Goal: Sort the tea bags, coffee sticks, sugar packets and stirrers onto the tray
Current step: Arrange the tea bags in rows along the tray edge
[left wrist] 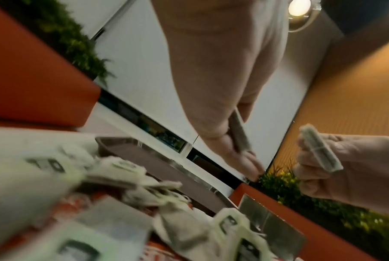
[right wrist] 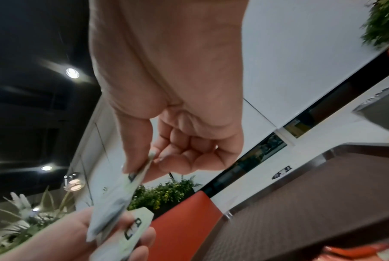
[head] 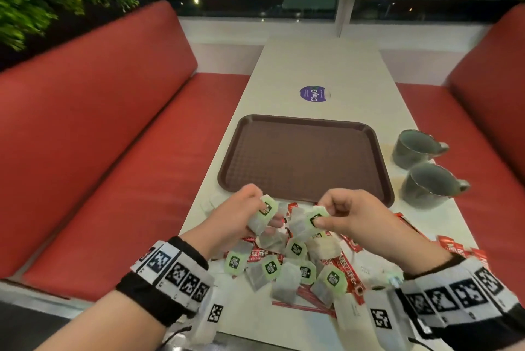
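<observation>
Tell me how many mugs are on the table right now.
2. Both sit on the table right of the tray: the far mug by its right edge, the near mug by its near right corner.

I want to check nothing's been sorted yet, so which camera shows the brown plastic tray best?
The head view: the brown plastic tray shows whole, nothing on it. The left wrist view catches only a blurred strip of it behind the tea bags; the right wrist view shows one bare corner.

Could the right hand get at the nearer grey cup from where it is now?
Probably yes, once freed: the right hand pinches a tea bag, but the nearer grey cup stands in the open on that side of the tray, with nothing between them.
</observation>
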`<state>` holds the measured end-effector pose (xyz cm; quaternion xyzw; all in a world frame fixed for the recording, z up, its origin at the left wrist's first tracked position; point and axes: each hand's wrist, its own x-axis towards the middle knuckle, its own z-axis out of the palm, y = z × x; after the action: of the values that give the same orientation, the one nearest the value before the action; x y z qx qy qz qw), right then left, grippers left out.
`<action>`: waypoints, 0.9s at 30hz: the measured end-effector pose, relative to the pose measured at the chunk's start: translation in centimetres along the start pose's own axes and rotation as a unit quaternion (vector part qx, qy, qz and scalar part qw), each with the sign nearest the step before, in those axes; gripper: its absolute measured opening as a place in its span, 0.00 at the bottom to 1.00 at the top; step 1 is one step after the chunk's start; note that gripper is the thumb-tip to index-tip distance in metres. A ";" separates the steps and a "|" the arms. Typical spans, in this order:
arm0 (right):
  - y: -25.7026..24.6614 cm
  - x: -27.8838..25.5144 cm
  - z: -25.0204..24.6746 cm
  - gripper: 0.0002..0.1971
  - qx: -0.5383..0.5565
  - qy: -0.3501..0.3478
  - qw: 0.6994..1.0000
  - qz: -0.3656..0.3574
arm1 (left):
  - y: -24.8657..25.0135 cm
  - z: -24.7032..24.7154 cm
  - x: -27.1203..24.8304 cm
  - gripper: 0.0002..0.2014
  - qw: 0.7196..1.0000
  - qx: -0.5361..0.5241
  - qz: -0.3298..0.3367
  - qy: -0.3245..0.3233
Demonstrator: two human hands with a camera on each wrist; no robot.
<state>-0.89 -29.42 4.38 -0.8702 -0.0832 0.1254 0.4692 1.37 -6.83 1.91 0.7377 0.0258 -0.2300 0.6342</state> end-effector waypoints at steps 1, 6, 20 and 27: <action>-0.5 0.1 -0.3 0.10 0.000 -0.023 1.000 -0.014 | 0.3 0.9 0.0 0.07 0.996 -0.080 -0.029 -0.025; -1.2 2.3 0.3 0.06 -0.044 -0.047 0.997 -0.032 | -0.1 3.3 0.5 0.16 0.966 -0.188 -0.084 -0.156; 3.1 1.3 6.4 0.10 -0.335 -0.049 0.940 0.049 | -3.1 -1.2 0.2 0.13 0.971 -0.211 -0.091 -0.061; 2.9 1.2 5.9 0.09 -0.237 0.004 0.966 0.108 | -2.9 -1.7 1.9 0.16 0.965 -0.219 -0.115 -0.089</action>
<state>-1.45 -25.99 -1.34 -0.9608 -0.0145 0.1483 0.2340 2.61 -5.14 -1.37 0.5492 0.1037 -0.3553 0.7492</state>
